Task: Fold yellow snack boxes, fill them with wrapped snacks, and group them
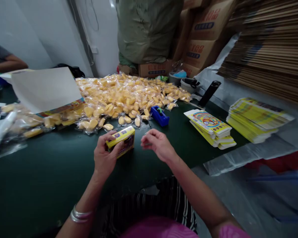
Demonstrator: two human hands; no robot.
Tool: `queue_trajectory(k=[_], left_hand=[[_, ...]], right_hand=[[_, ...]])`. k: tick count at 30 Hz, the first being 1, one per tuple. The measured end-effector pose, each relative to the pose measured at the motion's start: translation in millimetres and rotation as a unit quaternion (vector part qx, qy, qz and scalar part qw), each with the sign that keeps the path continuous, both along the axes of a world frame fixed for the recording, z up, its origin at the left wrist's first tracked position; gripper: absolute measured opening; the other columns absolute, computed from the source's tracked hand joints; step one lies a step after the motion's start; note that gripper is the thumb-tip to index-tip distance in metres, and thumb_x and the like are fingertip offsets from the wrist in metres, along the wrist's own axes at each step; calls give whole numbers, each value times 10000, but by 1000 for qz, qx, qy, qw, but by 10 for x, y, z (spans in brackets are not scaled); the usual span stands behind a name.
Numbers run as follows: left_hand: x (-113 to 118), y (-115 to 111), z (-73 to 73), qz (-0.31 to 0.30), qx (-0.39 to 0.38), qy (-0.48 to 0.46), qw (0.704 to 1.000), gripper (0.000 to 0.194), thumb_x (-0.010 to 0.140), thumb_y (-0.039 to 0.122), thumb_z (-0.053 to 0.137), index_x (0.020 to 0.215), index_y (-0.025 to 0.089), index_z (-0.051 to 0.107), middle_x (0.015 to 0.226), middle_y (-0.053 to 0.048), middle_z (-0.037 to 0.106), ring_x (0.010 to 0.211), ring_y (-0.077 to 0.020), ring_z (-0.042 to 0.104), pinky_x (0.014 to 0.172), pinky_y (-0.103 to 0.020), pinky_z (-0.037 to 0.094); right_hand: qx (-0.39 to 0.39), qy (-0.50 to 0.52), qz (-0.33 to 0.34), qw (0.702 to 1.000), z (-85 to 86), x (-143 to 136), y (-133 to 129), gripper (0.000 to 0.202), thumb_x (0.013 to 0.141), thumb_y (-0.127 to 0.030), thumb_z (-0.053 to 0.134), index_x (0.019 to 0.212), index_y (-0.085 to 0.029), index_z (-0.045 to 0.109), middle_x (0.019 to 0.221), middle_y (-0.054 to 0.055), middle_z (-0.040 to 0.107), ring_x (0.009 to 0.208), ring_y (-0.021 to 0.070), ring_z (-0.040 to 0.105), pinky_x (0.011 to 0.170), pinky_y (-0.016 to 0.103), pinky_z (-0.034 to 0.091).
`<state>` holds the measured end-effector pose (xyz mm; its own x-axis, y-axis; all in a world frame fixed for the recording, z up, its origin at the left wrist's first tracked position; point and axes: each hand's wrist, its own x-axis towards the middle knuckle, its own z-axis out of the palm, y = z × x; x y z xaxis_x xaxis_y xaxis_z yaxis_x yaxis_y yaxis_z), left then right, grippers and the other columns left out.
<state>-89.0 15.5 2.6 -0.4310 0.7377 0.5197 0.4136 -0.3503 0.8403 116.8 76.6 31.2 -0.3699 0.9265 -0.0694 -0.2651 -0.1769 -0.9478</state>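
Observation:
A small yellow box stands on the dark green table, gripped by my left hand with fingers behind it and thumb in front. Just right of the box, my right hand is raised, its thumb and fingertips pinched together. Something thin and pale may be at those fingertips, too small to make out. Beyond the right hand sits a blue tape dispenser. A large heap of yellow pieces in clear wrappers covers the back of the table.
Flat yellow cartons lie at the right, with a taller stack beside them. A black cylinder leans near grey tubs. An open white-lined carton rests at left. Another person's arm shows far left.

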Motion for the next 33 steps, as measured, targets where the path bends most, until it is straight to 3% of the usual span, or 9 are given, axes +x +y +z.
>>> queue_trajectory(k=[3,6,11,18,26,33], left_hand=[[-21,-33,41,30,-12,43,999,255,768,318,760,911,226,570,1034,-37,711,955,-200,693,827,-326,558],[-33,-42,94,37,8,112,993,207,800,287,730,978,225,644,939,-6,702,834,-163,677,751,-281,543],[11,-9,98,23,66,149,986,138,820,189,691,951,216,657,947,-11,681,869,-153,662,780,-269,530],[96,-51,74,38,94,195,976,202,803,128,703,980,194,630,978,-41,672,878,-150,666,796,-264,531],[153,-114,60,29,108,249,962,225,818,128,687,1017,182,595,995,-72,663,882,-175,672,785,-284,555],[201,-144,13,13,139,267,953,237,835,112,662,1051,175,588,992,-86,661,889,-190,655,791,-306,562]], right_hand=[[9,77,98,992,109,-214,-207,404,724,-521,799,784,-193,572,756,3,700,657,133,672,627,264,556],[2,87,98,991,103,-269,-260,397,737,-502,809,781,-183,577,750,0,705,652,116,674,620,233,550],[-23,105,118,987,47,-349,-308,397,745,-501,805,784,-182,572,750,-3,710,655,114,677,622,232,553],[-41,111,120,986,55,-482,-351,375,729,-481,804,746,-175,589,689,-11,687,592,97,643,620,232,534],[-35,72,81,994,74,-466,-405,345,686,-429,814,661,-161,598,596,-29,628,499,71,567,543,206,477],[-83,48,61,993,0,-444,-410,367,619,-416,849,642,-155,592,556,-35,604,463,70,536,513,218,456]])
